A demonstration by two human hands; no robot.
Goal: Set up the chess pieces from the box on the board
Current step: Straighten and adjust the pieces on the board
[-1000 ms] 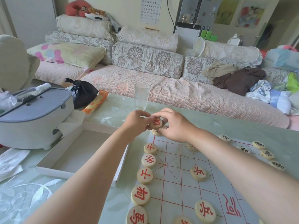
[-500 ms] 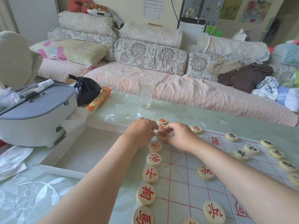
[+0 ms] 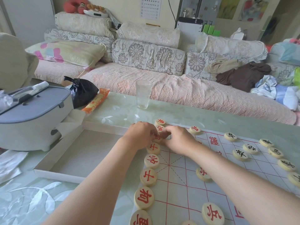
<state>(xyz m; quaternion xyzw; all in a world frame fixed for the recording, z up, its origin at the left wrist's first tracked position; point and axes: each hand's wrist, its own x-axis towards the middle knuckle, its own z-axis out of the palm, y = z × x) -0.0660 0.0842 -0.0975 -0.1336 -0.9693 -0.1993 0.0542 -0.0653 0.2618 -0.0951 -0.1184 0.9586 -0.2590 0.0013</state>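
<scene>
Compared with a second ago, both hands have come down from above the board (image 3: pixel 186 184) to its surface. The left hand (image 3: pixel 140 135) and right hand (image 3: pixel 176 138) together pinch a red piece (image 3: pixel 157 138), now seated on the back rank beside the row of red pieces (image 3: pixel 148 177). Judgement: placement is nearly complete, with release pending. The box (image 3: pixel 78 153) at left shows no pieces; most pieces appear set.

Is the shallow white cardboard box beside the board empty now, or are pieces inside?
Empty, as far as visible: the shallow white cardboard box shows only bare floor; the left forearm hides its near right corner.
</scene>
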